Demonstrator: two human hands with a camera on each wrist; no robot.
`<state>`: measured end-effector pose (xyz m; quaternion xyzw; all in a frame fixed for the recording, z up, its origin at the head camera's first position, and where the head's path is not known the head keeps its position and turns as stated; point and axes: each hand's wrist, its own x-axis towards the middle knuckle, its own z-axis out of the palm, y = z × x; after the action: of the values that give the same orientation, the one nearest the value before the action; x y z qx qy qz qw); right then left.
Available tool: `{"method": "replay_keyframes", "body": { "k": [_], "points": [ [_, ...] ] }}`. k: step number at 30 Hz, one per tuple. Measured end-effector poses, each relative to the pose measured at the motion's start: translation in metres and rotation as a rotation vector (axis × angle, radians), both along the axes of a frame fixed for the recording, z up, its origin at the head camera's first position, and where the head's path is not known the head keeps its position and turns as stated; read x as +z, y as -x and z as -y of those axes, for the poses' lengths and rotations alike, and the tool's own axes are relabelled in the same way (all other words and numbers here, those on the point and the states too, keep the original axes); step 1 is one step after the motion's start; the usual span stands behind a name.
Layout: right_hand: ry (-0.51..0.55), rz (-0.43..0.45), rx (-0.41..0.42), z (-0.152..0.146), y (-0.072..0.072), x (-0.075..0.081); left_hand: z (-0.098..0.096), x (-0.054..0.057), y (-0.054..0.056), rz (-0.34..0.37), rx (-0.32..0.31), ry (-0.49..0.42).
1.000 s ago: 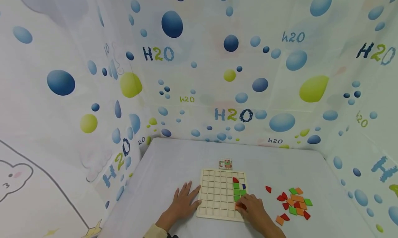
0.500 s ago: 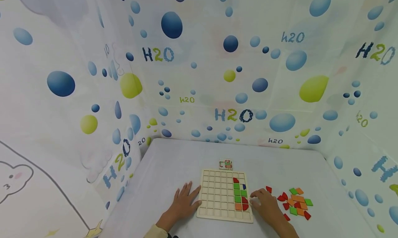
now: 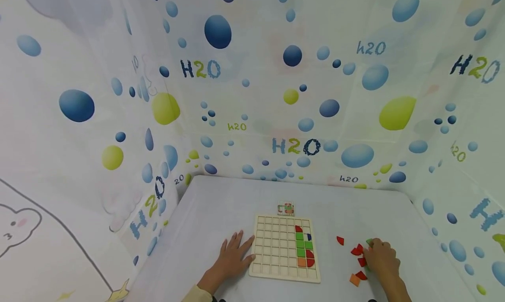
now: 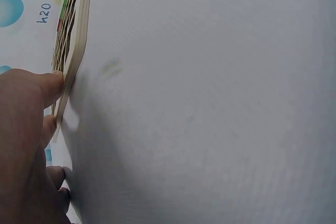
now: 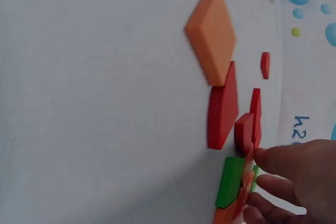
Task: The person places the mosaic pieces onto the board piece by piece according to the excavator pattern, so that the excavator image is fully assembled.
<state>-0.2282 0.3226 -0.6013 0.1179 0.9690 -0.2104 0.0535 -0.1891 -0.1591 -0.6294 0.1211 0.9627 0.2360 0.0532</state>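
A pale wooden grid board lies on the table. Along its right side sit green squares, red quarter-circle tiles, an orange square and a small blue piece. My left hand rests flat with fingers spread, thumb and index finger touching the board's left edge. My right hand is over the loose tile pile, covering much of it, its fingers loosely bent. In the right wrist view, its fingertips reach red, orange and green tiles; no lifted tile shows.
A small patterned card lies beyond the board's far edge. One red tile lies apart, between board and pile. An orange square and a red tile lie at the pile's near side. A printed curtain surrounds the table.
My right hand has left the board's lower right corner and moved right to the loose tiles. Two red quarter-circles, earlier covered by it, now show on the board. My left hand stays put.
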Motion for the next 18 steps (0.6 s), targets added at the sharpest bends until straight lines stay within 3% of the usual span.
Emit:
{"method": "replay_keyframes", "body": {
  "k": [7, 14, 18],
  "points": [
    [-0.016, -0.025, 0.039, -0.0011, 0.0013, 0.0003, 0.0001, 0.0017, -0.0015, -0.011, 0.007, -0.027],
    [0.043, 0.007, 0.068, -0.0056, 0.0012, 0.002, -0.0001, 0.0054, -0.0024, 0.011, 0.001, 0.013],
    [0.095, 0.006, 0.082, -0.0085, -0.0007, 0.0034, -0.0002, 0.005, -0.003, 0.004, -0.003, -0.018]
  ]
}}
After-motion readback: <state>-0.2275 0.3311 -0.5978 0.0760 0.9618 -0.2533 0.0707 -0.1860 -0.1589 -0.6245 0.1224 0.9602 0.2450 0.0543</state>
